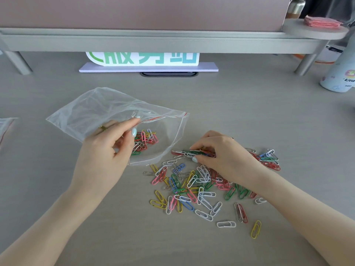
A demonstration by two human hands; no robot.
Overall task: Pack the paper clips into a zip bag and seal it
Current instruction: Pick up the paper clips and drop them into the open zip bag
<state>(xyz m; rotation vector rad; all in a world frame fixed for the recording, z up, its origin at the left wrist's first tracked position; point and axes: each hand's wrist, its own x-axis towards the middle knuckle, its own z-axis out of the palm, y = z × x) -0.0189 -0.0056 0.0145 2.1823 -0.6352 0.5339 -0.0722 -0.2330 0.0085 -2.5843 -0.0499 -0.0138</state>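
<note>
Scattered coloured wire paper clips [194, 191] lie nearest me on the grey desk [249, 112]. My right hand [226, 156] is pinched around a small bunch at the pile's top edge. My left hand [107, 150] grips the clear plastic zip bag [92, 112] by its upper lip, mouth gaping rightward, some clips already inside. I should lift the bunch cleanly and keep that mouth wide.

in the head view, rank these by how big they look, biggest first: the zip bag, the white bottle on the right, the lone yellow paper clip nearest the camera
1. zip bag, clearly largest.
2. white bottle, though the frame edge cuts it off, so its full extent is unknown.
3. yellow paper clip, smallest despite being nearest the camera.
</note>
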